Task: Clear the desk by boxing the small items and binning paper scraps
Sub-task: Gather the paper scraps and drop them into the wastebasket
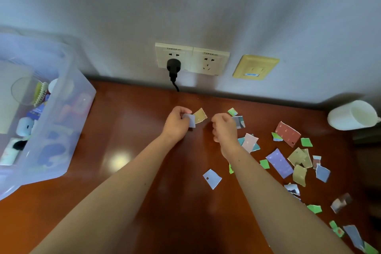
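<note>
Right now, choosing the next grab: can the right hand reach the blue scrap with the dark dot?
Probably yes: the blue scrap lies alone on the desk, uncovered, beside that forearm; the right hand would just need to draw back.

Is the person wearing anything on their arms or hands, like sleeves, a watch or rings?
No. The left forearm and right forearm are bare, no sleeves in view. The left hand and right hand show no gloves, watch, bracelet or rings. Each forearm has a tiny dark speck.

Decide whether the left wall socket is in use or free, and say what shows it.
In use: a black plug sits in the left wall socket, its cord dropping behind the desk.
</note>
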The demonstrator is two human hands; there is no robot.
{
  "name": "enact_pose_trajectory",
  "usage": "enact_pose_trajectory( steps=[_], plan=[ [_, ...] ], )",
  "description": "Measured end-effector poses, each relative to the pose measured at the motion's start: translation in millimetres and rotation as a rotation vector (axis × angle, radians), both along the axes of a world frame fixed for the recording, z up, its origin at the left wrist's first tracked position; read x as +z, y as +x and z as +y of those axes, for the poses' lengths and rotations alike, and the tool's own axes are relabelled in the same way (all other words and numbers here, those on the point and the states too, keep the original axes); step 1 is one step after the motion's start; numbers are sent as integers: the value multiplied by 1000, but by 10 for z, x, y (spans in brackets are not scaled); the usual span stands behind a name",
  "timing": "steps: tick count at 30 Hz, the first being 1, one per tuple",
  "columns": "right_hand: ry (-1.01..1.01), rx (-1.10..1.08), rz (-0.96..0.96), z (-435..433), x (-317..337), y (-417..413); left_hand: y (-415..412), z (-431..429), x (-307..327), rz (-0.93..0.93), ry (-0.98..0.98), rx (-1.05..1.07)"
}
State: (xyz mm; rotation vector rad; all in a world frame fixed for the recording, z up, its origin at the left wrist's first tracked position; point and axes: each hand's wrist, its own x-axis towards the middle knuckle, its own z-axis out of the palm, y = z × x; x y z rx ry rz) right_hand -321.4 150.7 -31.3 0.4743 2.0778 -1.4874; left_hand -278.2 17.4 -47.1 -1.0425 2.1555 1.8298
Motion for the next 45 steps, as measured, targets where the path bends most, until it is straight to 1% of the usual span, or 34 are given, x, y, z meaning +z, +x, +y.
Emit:
enact_pose_trajectory(
  steps=[2,6,9,13,20,22,24,26,30,35,39,45],
  plan=[
    [85,8,58,84,-30,-89,-117,89,16,-35,8,17],
    [307,64,172,297,-51,-219,-249,202,98,-181,-279,-153],
    [420,84,204,401,-62,-231,-309,271,51,-200,-418,-228],
    [533,94,226,443,-82,-216,-336,354,10,-206,-567,-245],
    [585,151,182,513,-92,-223,-413,318,47,-279,-599,-275],
    [602,187,212,528,-97,-225,-380,335,15,-270,-579,-273],
    [630,225,252,540,-87,-227,-355,350,1,-251,-553,-228],
    [596,221,260,548,-62,-233,-354,356,7,-243,-570,-210],
    [351,114,260,545,-16,-231,-373,378,15,-264,-583,-217],
    [89,-59,60,487,-4,-268,-317,414,-12,-216,-660,-228],
    [23,-58,-9,452,6,-279,-315,380,-21,-213,-721,-253],
    [12,-50,-29,408,29,-282,-331,415,-27,-211,-675,-240]
  ],
)
